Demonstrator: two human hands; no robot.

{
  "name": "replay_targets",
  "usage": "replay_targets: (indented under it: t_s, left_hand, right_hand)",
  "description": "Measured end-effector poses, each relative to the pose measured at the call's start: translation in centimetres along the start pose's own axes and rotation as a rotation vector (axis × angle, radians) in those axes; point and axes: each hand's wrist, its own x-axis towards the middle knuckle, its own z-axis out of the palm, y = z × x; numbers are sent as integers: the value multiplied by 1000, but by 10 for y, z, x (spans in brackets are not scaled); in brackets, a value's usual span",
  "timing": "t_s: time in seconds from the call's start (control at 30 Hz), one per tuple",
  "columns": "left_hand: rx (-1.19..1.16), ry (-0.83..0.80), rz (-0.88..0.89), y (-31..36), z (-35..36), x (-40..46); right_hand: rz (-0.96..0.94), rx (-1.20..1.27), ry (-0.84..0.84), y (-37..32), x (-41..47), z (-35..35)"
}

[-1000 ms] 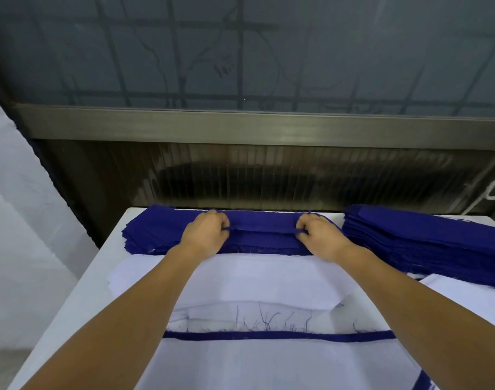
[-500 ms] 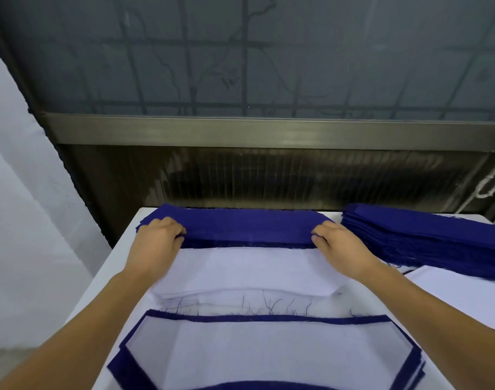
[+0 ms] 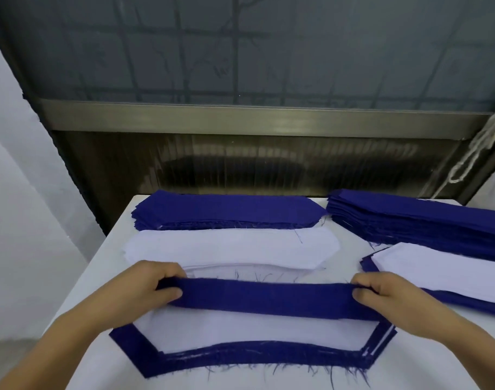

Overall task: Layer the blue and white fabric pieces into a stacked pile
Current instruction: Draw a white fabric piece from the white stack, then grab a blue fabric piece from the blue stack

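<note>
Head view, the only one here: both hands are low in the frame, either side of centre. The left hand (image 3: 153, 288) pinches one end of a blue fabric piece (image 3: 266, 298), fingers curled over its top edge and thumb beneath; the right hand (image 3: 381, 296) grips the other end the same way. The strip hangs stretched between them, just above the layered pile (image 3: 240, 353) at lower centre, where white cloth sits inside a blue border. Behind it lie a white piece (image 3: 229, 249) and a blue stack (image 3: 226, 211) at mid-frame, with another blue stack (image 3: 426, 220) at right. The strip looks light, limp and frayed at its edges, so it will probably sag or twist if slack. Holding both short ends taut, as now, seems the sound grip for laying it square.
</note>
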Motion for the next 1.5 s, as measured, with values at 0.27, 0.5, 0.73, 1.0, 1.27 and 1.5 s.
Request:
replay_targets:
  t_s: [0.27, 0.5, 0.73, 1.0, 1.27, 1.5]
  left_hand:
    - [0, 542, 72, 22, -14, -9]
    - [190, 343, 258, -7, 37, -45]
    - [188, 306, 243, -18, 57, -48]
    - [133, 185, 184, -20, 56, -45]
    - [193, 199, 232, 30, 80, 12]
    - [168, 211, 175, -11, 71, 1]
  right_hand:
    - [-336, -227, 585, -23, 0, -5]
    - [-595, -493, 548, 32, -22, 61]
    - [-630, -536, 560, 39, -23, 75]
    - [-533, -511, 449, 33, -28, 72]
    - [-396, -409, 303, -14, 10, 85]
    - [-157, -470, 280, 28, -3, 58]
